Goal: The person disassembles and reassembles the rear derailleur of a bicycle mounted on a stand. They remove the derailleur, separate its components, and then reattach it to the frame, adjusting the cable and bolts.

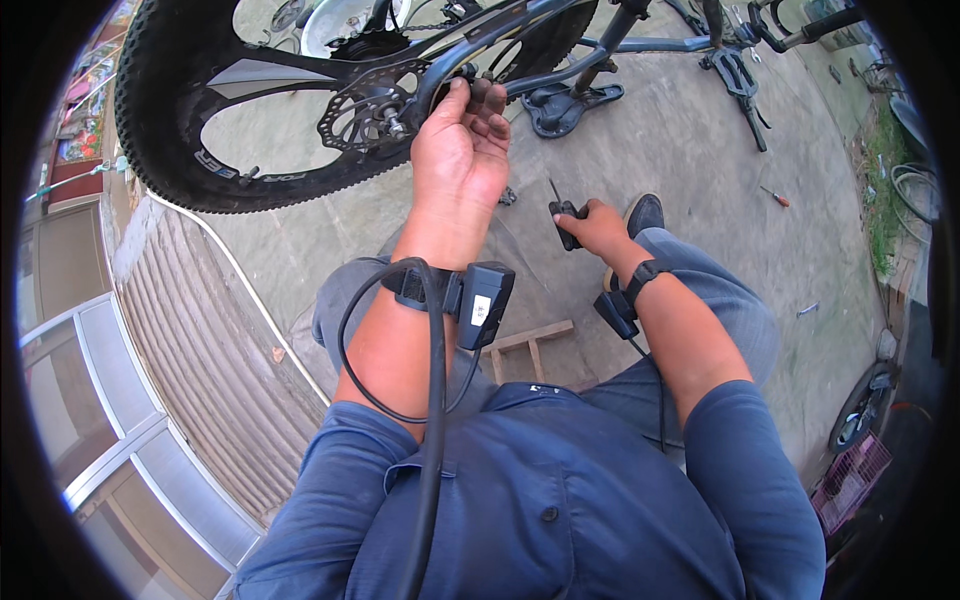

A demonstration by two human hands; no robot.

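Note:
A blue bicycle frame (555, 77) fills the top of the view, its saddle (566, 109) down on the concrete. My left hand (465, 139) is raised palm up at the frame's rear end, fingers curled by a small dark part near the disc brake rotor (369, 105); whether they grip it I cannot tell. The wheel with black spokes and a knobby tyre (161, 169) stands to the left of that hand. Lower and to the right, my right hand (592, 225) holds a black folding multi-tool (564, 223) with one thin bit sticking up.
A screwdriver with an orange handle (780, 201) and a small wrench (808, 309) lie on the concrete at right. A pedal (733, 73) is at upper right. Below my hands is a wooden frame (536, 337). A pale hose (240, 270) runs along the left. A white basin (319, 30) stands behind the wheel.

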